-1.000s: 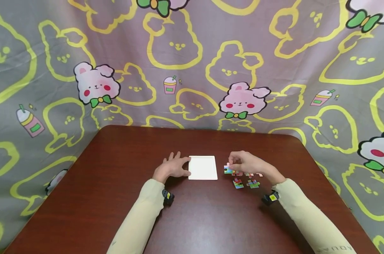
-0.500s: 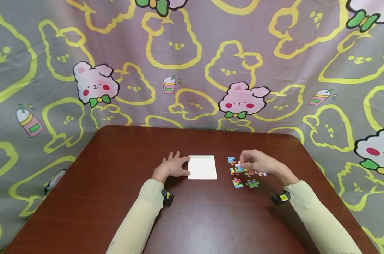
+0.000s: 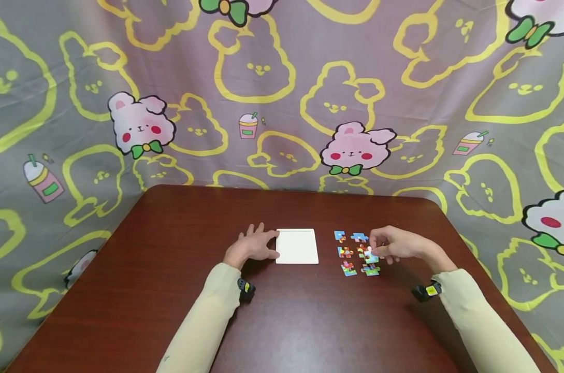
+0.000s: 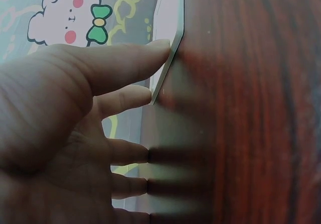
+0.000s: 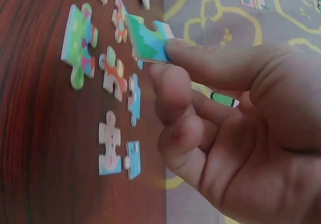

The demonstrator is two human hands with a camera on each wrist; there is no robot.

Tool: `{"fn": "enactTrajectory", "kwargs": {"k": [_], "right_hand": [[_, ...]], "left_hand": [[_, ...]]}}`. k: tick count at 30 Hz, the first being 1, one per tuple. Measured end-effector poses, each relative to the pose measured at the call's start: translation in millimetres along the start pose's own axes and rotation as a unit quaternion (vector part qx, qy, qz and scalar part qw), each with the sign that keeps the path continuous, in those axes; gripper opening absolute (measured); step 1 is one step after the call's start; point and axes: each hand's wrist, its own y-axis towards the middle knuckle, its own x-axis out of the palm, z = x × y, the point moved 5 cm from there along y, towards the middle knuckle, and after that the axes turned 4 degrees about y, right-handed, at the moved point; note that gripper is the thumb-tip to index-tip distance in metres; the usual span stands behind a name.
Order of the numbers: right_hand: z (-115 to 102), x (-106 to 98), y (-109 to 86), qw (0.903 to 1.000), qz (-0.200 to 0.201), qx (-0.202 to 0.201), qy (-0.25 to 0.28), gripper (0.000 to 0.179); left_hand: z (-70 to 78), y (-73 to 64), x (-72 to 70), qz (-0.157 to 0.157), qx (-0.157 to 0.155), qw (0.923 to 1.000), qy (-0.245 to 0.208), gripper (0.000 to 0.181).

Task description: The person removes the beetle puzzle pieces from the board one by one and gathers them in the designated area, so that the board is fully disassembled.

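My left hand (image 3: 255, 246) spreads its fingers at the left side of a white square puzzle tray (image 3: 297, 246). In the left wrist view, thumb and index fingertip touch the edge of the tray (image 4: 168, 18) while the other fingertips reach the tabletop. My right hand (image 3: 397, 242) pinches a green and blue jigsaw piece (image 5: 149, 39) between thumb and index finger, raised over the other pieces. Beneath and around it lie several loose jigsaw pieces in rough rows, such as a green one (image 5: 76, 43) and a pink one (image 5: 109, 146). The right hand hides some pieces in the head view.
A dark red-brown wooden table (image 3: 282, 321) carries everything. Behind it and at its sides hangs a grey curtain (image 3: 282, 62) with rabbit and cup prints. The loose pieces, including a blue one (image 3: 359, 237), lie to the right of the tray.
My right hand has moved to the right across the loose pieces, with the jigsaw piece still pinched, uncovering the pieces at the left. The left hand stays at the tray.
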Motion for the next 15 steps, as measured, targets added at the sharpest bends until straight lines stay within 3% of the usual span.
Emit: {"fn": "enactTrajectory", "kwargs": {"k": [15], "right_hand": [[19.9, -3.9, -21.7, 0.9995, -0.020, 0.025, 0.006, 0.014]], "left_hand": [[-1.1, 1.0, -0.2, 0.000, -0.002, 1.0000, 0.001, 0.065]]}}
